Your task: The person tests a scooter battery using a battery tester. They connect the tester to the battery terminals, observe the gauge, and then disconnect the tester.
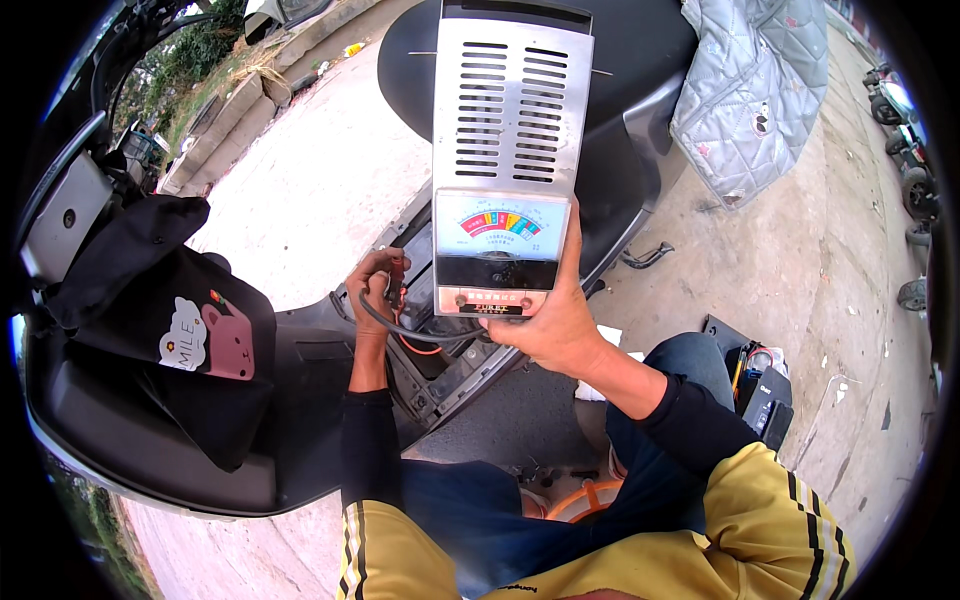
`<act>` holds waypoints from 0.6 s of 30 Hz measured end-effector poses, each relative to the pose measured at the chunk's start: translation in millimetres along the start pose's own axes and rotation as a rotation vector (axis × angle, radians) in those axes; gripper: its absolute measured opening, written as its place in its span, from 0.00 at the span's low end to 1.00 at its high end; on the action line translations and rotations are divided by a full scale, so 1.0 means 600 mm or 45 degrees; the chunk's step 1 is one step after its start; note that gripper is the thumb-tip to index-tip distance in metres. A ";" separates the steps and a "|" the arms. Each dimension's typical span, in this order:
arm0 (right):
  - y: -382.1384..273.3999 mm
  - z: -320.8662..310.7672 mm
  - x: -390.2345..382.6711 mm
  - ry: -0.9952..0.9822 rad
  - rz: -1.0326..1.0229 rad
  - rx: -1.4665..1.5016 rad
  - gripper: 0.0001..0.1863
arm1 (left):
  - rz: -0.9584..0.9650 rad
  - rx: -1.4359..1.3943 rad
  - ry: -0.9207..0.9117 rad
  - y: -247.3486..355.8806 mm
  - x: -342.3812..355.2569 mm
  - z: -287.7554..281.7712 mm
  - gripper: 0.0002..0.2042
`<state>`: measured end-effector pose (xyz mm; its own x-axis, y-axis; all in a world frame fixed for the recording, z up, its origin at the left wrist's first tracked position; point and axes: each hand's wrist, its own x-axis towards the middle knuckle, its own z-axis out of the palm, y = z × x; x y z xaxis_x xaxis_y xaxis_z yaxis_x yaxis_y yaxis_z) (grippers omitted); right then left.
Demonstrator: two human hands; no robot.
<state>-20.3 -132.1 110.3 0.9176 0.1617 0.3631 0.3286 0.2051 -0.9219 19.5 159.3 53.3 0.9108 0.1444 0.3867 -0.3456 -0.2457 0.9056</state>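
Note:
My right hand (pixel 555 325) grips the lower right side of a battery load tester (pixel 510 150), a silver box with vent slots and a coloured dial gauge (pixel 498 228). The tester is held up above the open body of a scooter (pixel 480 370), its dial facing me. My left hand (pixel 375 285) is closed on a red clamp (pixel 397 283) at the tester's left, over the scooter's opening. A thick dark cable (pixel 425 333) loops from beside that hand to the tester's bottom edge. What the clamp's jaws touch is hidden.
The black seat (pixel 640 60) lies behind the tester, a silver quilted cover (pixel 750 110) to its right. A black bag (pixel 180 320) hangs at the scooter's front left. An open dark case (pixel 765 400) with tools stands by my right knee. Parked vehicles (pixel 905 170) line the far right.

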 end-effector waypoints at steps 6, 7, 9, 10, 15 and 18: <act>0.002 0.001 -0.001 0.002 0.006 -0.010 0.73 | 0.004 0.005 -0.007 0.001 0.000 0.001 0.18; 0.002 0.001 -0.001 0.003 0.008 -0.008 0.73 | 0.013 0.003 -0.008 0.001 0.000 0.002 0.18; 0.003 0.002 -0.001 0.004 0.014 0.004 0.73 | 0.031 0.003 -0.008 0.002 0.001 0.003 0.18; 0.002 0.002 -0.001 0.003 0.016 0.006 0.73 | 0.004 0.004 -0.004 0.003 0.000 0.002 0.18; 0.000 0.003 0.000 -0.009 0.022 0.022 0.73 | 0.012 0.011 -0.009 0.003 0.000 0.000 0.18; 0.001 0.004 0.000 -0.010 0.025 0.030 0.73 | 0.010 0.020 -0.014 0.003 0.000 -0.002 0.18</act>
<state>-20.7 -129.9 110.1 0.9221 0.1733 0.3461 0.3052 0.2242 -0.9255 19.0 159.9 55.1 0.9107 0.1316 0.3914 -0.3488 -0.2621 0.8998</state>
